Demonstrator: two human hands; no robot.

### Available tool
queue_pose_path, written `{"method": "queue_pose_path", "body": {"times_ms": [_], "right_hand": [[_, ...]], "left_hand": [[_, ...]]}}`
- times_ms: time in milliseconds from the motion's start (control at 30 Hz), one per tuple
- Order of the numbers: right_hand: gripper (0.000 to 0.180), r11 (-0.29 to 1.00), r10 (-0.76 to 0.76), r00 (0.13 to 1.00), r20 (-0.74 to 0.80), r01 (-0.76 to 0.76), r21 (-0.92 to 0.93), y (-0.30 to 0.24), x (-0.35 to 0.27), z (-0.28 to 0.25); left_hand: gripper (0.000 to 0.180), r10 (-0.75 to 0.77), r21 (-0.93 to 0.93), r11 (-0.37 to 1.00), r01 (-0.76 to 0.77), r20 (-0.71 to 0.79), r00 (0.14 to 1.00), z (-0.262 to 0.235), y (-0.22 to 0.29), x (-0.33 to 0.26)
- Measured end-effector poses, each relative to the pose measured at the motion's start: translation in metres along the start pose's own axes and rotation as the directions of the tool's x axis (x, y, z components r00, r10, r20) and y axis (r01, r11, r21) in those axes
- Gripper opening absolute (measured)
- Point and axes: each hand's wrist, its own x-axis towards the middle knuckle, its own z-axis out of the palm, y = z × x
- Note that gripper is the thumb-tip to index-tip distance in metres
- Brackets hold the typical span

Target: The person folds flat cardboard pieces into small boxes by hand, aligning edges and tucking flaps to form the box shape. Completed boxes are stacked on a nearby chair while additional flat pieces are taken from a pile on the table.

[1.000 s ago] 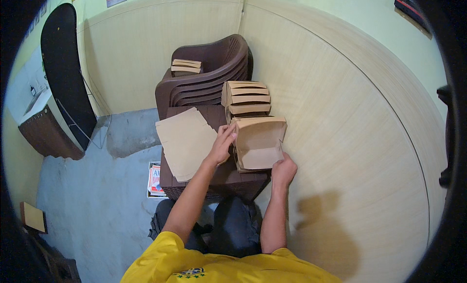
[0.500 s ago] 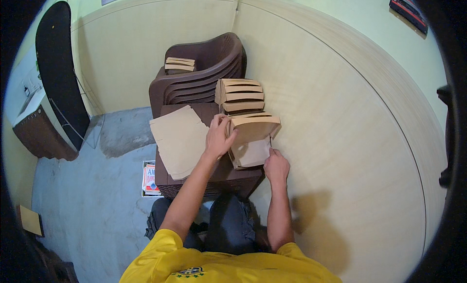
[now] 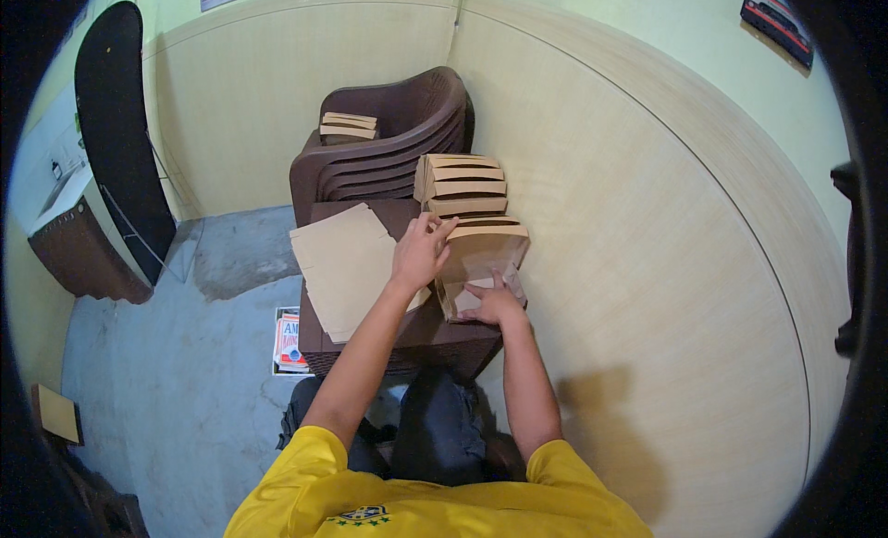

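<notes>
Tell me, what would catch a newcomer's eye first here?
Both hands on a half-folded brown cardboard box at the middle: the left hand on its left side, the right hand at its near edge. Behind it stands a row of folded boxes, with flat cardboard sheets lying left.

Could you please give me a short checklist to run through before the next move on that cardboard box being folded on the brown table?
1. Left hand on the box being folded: ok, its fingers rest on the upper left edge.
2. Right hand steadying the lower front: ok, pressed against the front face.
3. Box resting on the brown table: ok, it sits at the right side, beside the wall.
4. Flat cardboard sheets within reach: ok, they lie just left of the left hand.
5. Stack of finished boxes stable: cannot tell, it stands just behind the box.
6. All flaps tucked in: cannot tell, hands cover them.
</notes>
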Motion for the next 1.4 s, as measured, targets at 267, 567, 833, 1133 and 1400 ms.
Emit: {"method": "queue_pose_path", "body": {"times_ms": [267, 567, 833, 1133, 1400], "right_hand": [[0.101, 0.999, 0.033, 0.98, 0.196, -0.028, -0.03, 0.007, 0.021, 0.006], [0.107, 0.995, 0.072, 0.997, 0.039, -0.075, 0.069, 0.0, 0.031, 0.017], [0.037, 0.98, 0.063, 0.504, -0.862, 0.132, 0.149, -0.031, -0.027, 0.023], [0.066, 0.863, -0.431, 0.694, -0.576, 0.504, -0.039, -0.143, -0.037, 0.078], [0.087, 0.956, -0.116, 0.848, -0.518, 0.237, 0.172, -0.146, 0.018, 0.096]], "left_hand": [[0.061, -0.038, 0.054, 0.998, 0.036, 0.03, 0.999, 0.0, -0.003, 0.01], [0.074, -0.295, -0.081, 0.954, 0.288, -0.099, 0.95, -0.039, -0.045, -0.088], [0.082, -0.347, 0.292, 0.907, 0.303, 0.112, 0.931, -0.083, -0.094, -0.216], [0.075, -0.267, 0.214, 0.95, 0.226, 0.186, 0.946, -0.094, -0.109, -0.218], [0.135, -0.489, 0.396, 0.792, 0.464, -0.042, 0.871, -0.096, -0.087, -0.214]]}}
